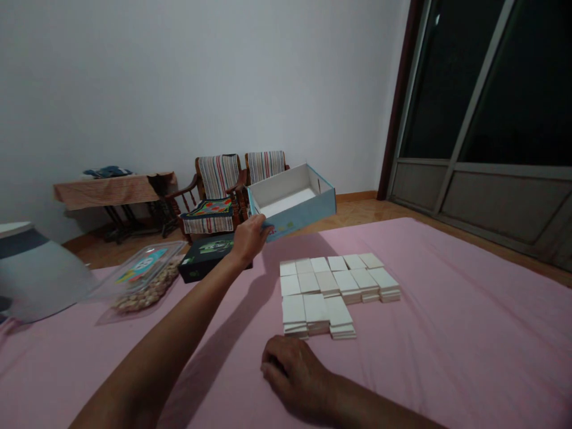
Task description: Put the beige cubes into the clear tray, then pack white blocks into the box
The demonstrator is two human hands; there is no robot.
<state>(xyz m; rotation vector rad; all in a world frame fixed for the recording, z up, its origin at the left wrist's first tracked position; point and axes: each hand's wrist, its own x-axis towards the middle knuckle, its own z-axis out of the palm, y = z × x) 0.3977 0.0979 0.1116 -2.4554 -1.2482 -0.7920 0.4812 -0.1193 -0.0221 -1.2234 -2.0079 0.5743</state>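
Observation:
My left hand [249, 241] is stretched forward and closed on the near left corner of a light blue cardboard box [304, 211]. The box is tilted above the bed, its open top showing a white inside with nothing visible in it. My right hand [297, 375] rests on the pink sheet [402, 357], fingers loosely curled in, and nothing shows in them. Just beyond it, several small stacks of white rectangular cards or tiles [316, 308] lie side by side in rows.
A black box [205, 259] lies left of my left hand. Near it are a clear plastic tub [147, 262] of nuts or similar pieces and a pale lampshade-like object [40, 274]. Behind stand wooden chairs [217, 190], a cloth-covered table [116, 190] and a glazed door [473, 119].

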